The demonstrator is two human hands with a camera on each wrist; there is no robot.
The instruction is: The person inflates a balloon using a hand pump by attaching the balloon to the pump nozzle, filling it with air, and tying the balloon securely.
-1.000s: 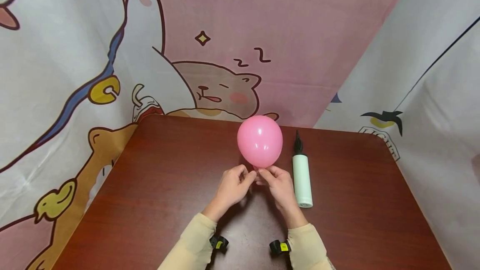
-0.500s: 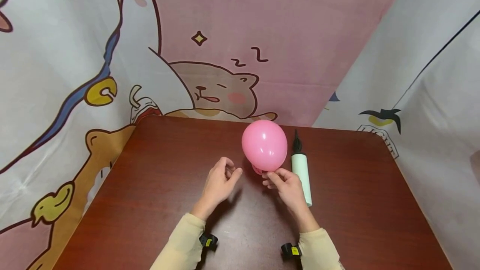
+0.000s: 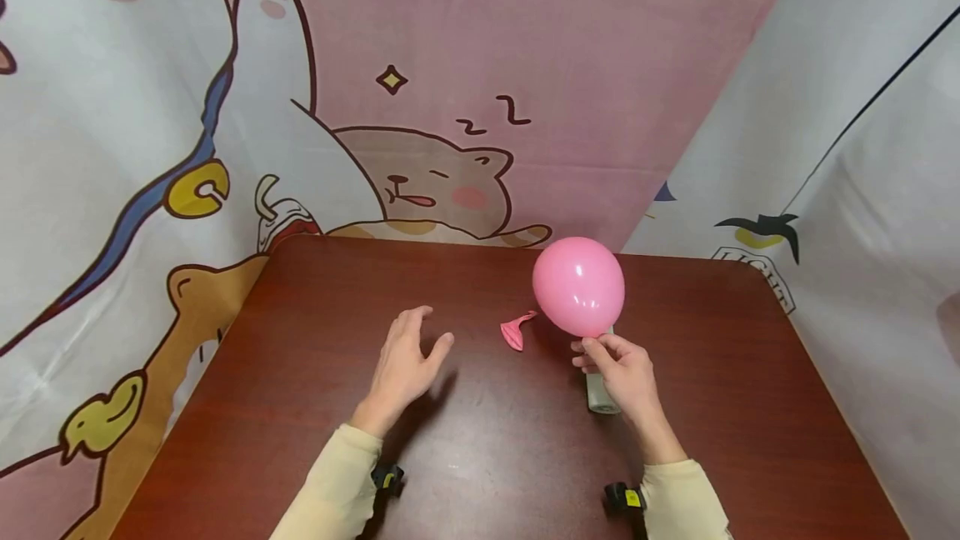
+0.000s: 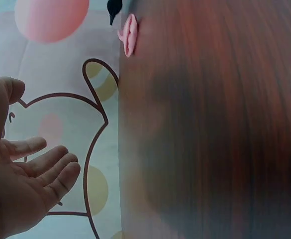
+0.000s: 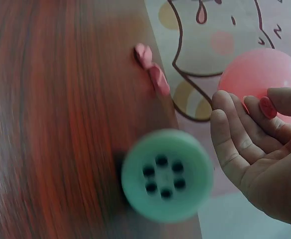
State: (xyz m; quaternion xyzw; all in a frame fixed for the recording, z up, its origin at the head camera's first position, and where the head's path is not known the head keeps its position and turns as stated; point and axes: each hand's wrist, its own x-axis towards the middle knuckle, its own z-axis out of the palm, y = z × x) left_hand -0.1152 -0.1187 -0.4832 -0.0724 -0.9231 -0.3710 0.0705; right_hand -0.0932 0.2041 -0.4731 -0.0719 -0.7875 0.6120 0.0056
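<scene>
An inflated pink balloon (image 3: 577,286) stands above my right hand (image 3: 618,369), whose thumb and fingers pinch its neck. In the right wrist view the balloon's rolled end (image 5: 267,107) pokes out between thumb and finger. My left hand (image 3: 405,361) is apart from everything, over the left-middle of the table, fingers spread and relaxed. Between the hands a limp, uninflated pink balloon (image 3: 514,333) lies on the wood. Behind the right hand lies a pale green balloon pump (image 3: 602,394), mostly covered by hand and balloon; its round end with several holes (image 5: 165,174) faces the right wrist camera.
The dark brown wooden table (image 3: 300,407) reaches back to a cloth backdrop (image 3: 600,65) printed with cartoon animals. Light cloth also hangs along both sides. Each sleeve carries a small black wrist camera (image 3: 624,497).
My left hand has let go of the inflated balloon and moved left, opening. The right hand has carried that balloon rightward, over the pump. The limp balloon on the table has come into sight.
</scene>
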